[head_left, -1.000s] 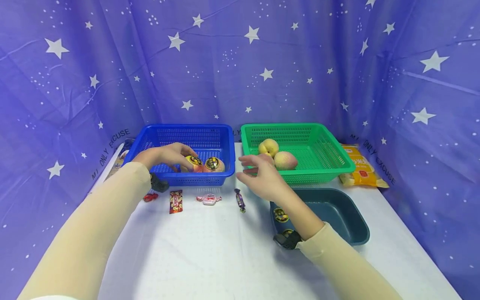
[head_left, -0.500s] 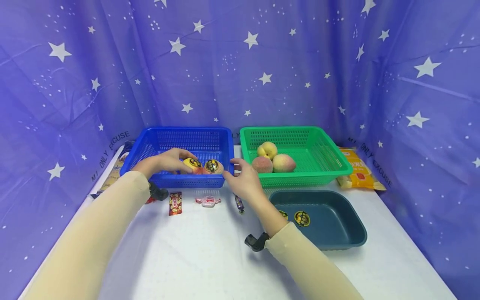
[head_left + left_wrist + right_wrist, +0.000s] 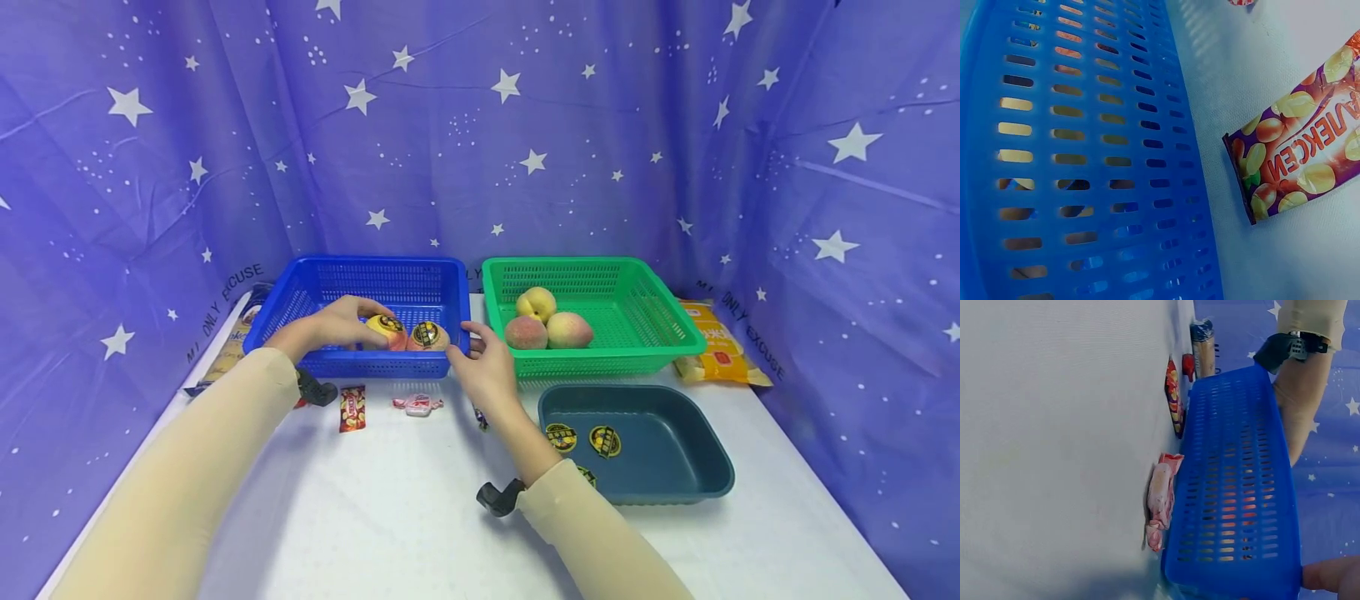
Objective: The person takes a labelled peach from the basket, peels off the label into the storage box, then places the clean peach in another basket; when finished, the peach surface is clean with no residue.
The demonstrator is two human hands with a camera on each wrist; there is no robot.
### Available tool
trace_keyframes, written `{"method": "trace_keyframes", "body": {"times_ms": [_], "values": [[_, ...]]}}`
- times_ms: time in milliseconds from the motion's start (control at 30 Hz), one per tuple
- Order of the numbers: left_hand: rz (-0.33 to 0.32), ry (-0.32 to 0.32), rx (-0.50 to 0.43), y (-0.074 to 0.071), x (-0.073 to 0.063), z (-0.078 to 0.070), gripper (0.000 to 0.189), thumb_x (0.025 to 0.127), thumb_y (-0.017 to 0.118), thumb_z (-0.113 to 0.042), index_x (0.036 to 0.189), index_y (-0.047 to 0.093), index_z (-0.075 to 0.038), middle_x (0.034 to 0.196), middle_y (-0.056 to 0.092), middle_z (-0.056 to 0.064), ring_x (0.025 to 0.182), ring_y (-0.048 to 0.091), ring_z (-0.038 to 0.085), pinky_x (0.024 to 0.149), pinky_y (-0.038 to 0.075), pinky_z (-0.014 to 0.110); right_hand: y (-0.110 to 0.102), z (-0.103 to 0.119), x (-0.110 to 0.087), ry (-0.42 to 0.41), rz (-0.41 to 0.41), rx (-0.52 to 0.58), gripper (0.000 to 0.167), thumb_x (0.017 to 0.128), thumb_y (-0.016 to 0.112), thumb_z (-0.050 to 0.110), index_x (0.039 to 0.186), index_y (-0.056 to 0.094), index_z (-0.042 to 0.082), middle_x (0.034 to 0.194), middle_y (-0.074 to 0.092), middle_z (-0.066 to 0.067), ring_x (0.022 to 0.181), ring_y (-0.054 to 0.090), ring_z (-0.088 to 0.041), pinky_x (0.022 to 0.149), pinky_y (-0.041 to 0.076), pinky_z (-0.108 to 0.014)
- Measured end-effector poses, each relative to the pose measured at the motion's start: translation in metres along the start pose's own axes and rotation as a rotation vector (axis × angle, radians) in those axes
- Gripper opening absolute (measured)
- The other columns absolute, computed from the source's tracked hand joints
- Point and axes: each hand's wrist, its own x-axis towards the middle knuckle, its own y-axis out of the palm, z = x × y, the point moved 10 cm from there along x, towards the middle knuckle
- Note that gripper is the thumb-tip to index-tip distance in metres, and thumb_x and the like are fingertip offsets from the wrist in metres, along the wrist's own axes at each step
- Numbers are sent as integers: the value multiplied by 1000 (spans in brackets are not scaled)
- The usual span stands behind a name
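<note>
In the head view my left hand reaches into the blue basket and holds a yellow-red peach bearing a black-and-gold sticker. Against it sits a second stickered peach, near the basket's front right corner. My right hand touches that corner from outside, its fingers fairly straight and holding no fruit. A finger meets the corner in the right wrist view. Through the slots in the left wrist view, the basket wall shows only parts of the contents.
A green basket holds three peaches. Before it stands a dark tray with stickers. A peanut bar and pink-wrapped candy lie in front; a purple candy is partly hidden. Yellow bag at right, another packet at left.
My right hand has moved left, from beside the green basket to the blue basket's front right corner. The left hand stays at the peach. The view has shifted slightly.
</note>
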Motion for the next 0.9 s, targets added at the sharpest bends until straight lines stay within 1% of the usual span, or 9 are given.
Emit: {"method": "trace_keyframes", "body": {"times_ms": [67,167,267,367,433,533,667,833,900], "values": [[-27,3,-33,-4,-1,-2,67,94,87,-36,155,63,-21,152,61,16,99,67,27,77,62,32,1,-1,0,2,-6,21,51,104,75,18,153,64,12,138,76,-20,125,77,-33,98,69,-42],[-75,17,-102,-10,-4,-5,67,93,89,-34,154,63,-21,158,59,15,106,68,30,81,65,35,2,-2,1,-4,-6,49,52,104,74,17,154,63,11,144,74,-21,129,75,-34,101,68,-43],[-126,43,-175,-16,-6,-9,66,93,89,-29,152,63,-19,163,56,14,113,68,32,86,67,39,3,-4,2,-12,-6,72,52,104,74,16,154,63,10,146,72,-23,130,75,-34,103,67,-42],[-170,86,-255,-22,-8,-16,68,93,88,-23,154,59,-17,160,58,15,121,67,33,93,68,45,3,-5,2,-12,-11,94,53,103,75,16,154,64,10,145,73,-21,129,75,-33,103,67,-41],[-197,115,-304,-26,-10,-21,68,92,87,-19,153,58,-17,157,61,14,123,67,33,96,68,48,3,-6,2,-10,-13,104,53,103,75,17,154,65,10,145,73,-20,129,75,-31,104,67,-41],[-211,172,-384,-27,-16,-32,68,92,86,-14,153,56,-17,154,62,13,127,67,31,98,68,44,3,-8,3,-17,-14,115,53,103,76,17,154,65,11,145,73,-20,130,75,-31,105,66,-41],[-216,262,-448,-22,-31,-49,67,93,85,-6,153,56,-15,154,64,10,133,66,27,98,67,32,3,-10,3,-26,-14,132,52,103,76,18,154,65,12,146,73,-19,131,74,-31,107,65,-41],[-220,376,-439,-4,-58,-71,69,90,88,-2,151,58,-12,151,67,8,134,67,21,109,61,30,4,-12,2,-26,-11,144,53,104,76,17,155,64,13,146,73,-16,133,73,-31,109,64,-42],[-208,415,-432,6,-70,-78,70,88,89,-1,150,58,-10,151,66,9,133,67,20,109,62,32,5,-13,1,-24,-12,140,53,104,76,17,155,64,13,146,73,-16,133,73,-32,109,64,-42]]}}
